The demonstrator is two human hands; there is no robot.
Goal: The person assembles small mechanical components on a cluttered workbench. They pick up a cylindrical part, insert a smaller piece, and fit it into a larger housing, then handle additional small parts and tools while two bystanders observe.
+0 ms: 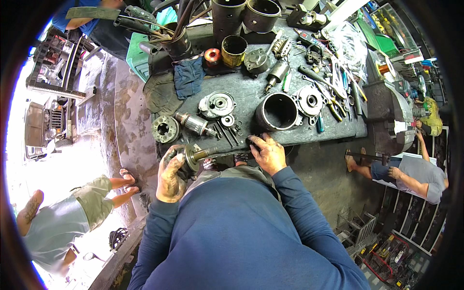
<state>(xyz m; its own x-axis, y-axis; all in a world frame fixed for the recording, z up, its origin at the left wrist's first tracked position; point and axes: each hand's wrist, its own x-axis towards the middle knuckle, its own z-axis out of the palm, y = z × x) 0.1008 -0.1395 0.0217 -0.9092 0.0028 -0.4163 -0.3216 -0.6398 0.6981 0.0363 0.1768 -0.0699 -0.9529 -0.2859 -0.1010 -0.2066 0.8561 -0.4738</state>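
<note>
My left hand (170, 176) is wrapped round a dirty round metal part with a flange and a protruding shaft (205, 153); the shaft points right, beside the bench edge. My right hand (269, 153) rests at the front edge of the bench, fingers partly stretched, with dark fingertips and no held thing visible. Just beyond it stands a hollow black motor housing (277, 112). Left of that lie long bolts (227, 134), a motor armature (194, 123), a round metal end cover (216, 104) and a thick ring-shaped part (165, 129). Another end cover (309, 100) touches the housing's right side.
Pliers (335, 109), wrenches and screwdrivers crowd the right of the dark bench (249, 92). Black cylinders (229, 21), a yellowish can (234, 50) and blue cloth (189, 77) sit at the back. People stand at left (72, 212) and right (415, 174).
</note>
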